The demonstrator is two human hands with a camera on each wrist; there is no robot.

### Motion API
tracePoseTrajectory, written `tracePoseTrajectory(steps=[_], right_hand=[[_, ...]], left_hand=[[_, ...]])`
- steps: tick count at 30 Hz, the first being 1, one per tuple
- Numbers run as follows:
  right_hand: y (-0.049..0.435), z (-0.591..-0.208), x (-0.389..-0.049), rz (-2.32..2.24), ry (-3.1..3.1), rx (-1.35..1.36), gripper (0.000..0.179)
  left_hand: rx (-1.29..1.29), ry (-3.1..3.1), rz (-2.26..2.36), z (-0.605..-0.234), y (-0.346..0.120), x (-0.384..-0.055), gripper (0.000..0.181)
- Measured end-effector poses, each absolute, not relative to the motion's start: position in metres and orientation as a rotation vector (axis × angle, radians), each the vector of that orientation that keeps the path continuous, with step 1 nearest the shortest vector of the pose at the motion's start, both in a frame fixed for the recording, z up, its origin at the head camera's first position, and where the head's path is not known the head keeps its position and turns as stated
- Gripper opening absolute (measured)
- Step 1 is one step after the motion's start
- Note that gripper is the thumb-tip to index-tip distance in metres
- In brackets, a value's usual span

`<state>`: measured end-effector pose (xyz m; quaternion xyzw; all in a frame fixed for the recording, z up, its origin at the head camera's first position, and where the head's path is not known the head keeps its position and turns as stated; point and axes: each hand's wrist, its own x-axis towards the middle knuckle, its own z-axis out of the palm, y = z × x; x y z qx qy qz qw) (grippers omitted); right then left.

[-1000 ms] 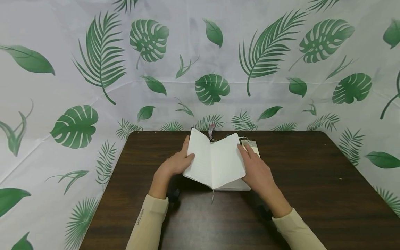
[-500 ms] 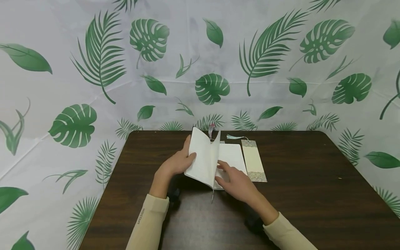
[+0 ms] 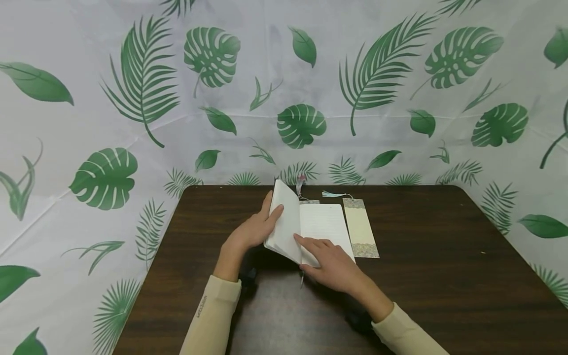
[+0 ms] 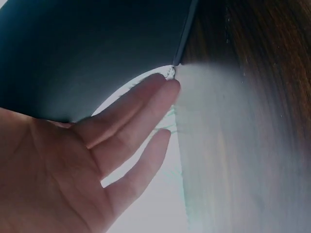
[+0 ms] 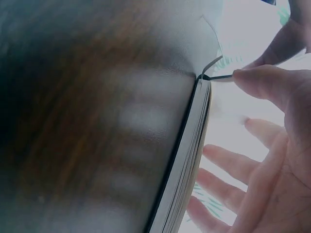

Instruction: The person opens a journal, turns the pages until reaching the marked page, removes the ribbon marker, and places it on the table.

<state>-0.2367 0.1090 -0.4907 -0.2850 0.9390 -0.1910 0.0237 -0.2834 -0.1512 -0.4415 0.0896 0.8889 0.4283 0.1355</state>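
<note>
A notebook (image 3: 326,224) with lined white pages and a dark cover (image 4: 97,48) lies open on the table. Its left half is raised at a slant, while the right half rests flat. My left hand (image 3: 250,231) holds that raised half, thumb over the pages and fingers behind the cover. Across the lower part of the right page reaches my right hand (image 3: 333,264), fingers extended, fingertips near the centre fold. In the right wrist view, its fingers (image 5: 228,165) spread over the page block's edge and the thumb is by the spine. A thin ribbon (image 5: 212,63) hangs from the spine.
Right of the notebook lies a cream bookmark (image 3: 360,227) with patterned ends and a pale blue tassel (image 3: 335,194). Behind the notebook, a second bookmark's end (image 3: 309,201) shows, with a pinkish-grey tassel (image 3: 301,185). A leaf-print cloth (image 3: 248,98) hangs beyond the dark wooden table (image 3: 443,256).
My right hand has moved left from the notebook's right edge, and the lifted right-hand leaves have turned over to the left half. The right page and the cream bookmark have come into view.
</note>
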Motion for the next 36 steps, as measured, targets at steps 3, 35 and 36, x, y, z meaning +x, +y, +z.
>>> tracePoseTrajectory(steps=[3, 35, 36], right_hand=[[0.109, -0.491, -0.237, -0.559, 2.896, -0.878, 0.074], [0.154, -0.471, -0.262, -0.424, 2.707, -0.817, 0.072], [0.155, -0.471, -0.262, -0.428, 2.703, -0.825, 0.072]], left_hand=[[0.296, 2.575, 1.249, -0.441, -0.152, -0.283, 0.088], [0.487, 2.535, 1.333, -0.445, -0.152, -0.286, 0.08], [0.485, 2.536, 1.331, -0.444, -0.152, -0.286, 0.08]])
